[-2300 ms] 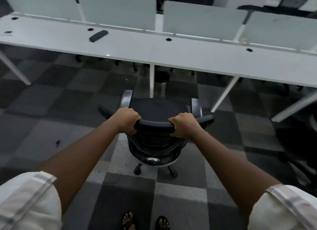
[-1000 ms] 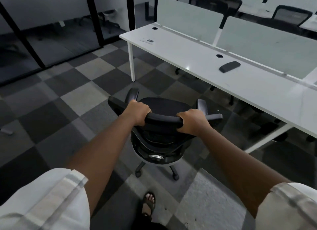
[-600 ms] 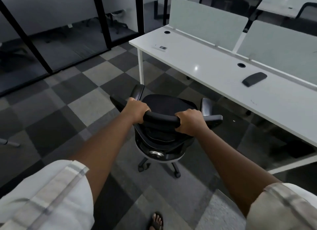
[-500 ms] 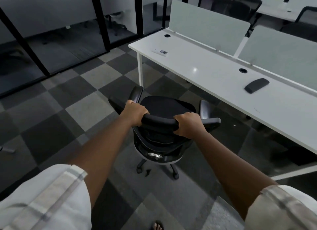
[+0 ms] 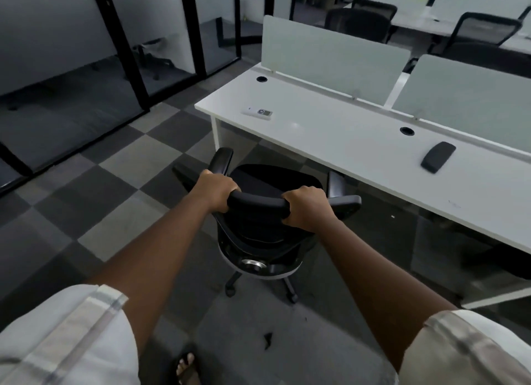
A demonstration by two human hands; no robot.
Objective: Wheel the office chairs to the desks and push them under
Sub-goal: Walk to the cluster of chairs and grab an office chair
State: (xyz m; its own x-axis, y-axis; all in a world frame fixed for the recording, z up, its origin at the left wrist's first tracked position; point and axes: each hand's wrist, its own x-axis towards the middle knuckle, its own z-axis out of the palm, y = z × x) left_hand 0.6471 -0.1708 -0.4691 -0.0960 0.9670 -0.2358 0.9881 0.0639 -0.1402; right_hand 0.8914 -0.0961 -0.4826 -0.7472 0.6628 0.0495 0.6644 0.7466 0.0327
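A black office chair (image 5: 267, 183) on castors stands on the checkered floor in front of me, its seat facing the near end of a long white desk (image 5: 344, 143). My left hand (image 5: 215, 190) grips the left part of the backrest's top bar. My right hand (image 5: 309, 207) grips the right part of the same bar. The chair's right armrest (image 5: 343, 202) sits just at the desk's front edge, and its left armrest (image 5: 221, 160) points toward the desk's end panel.
A white remote (image 5: 260, 113) and a black pad (image 5: 438, 156) lie on the desk. Frosted divider screens (image 5: 330, 58) stand along its far side, with other black chairs (image 5: 362, 22) beyond. Glass partitions with black frames (image 5: 120, 42) run along the left.
I have wheeled the chair leftward along the desk to its end; the desk corner and remote have come into view and the chair now sits closer to the desk edge.
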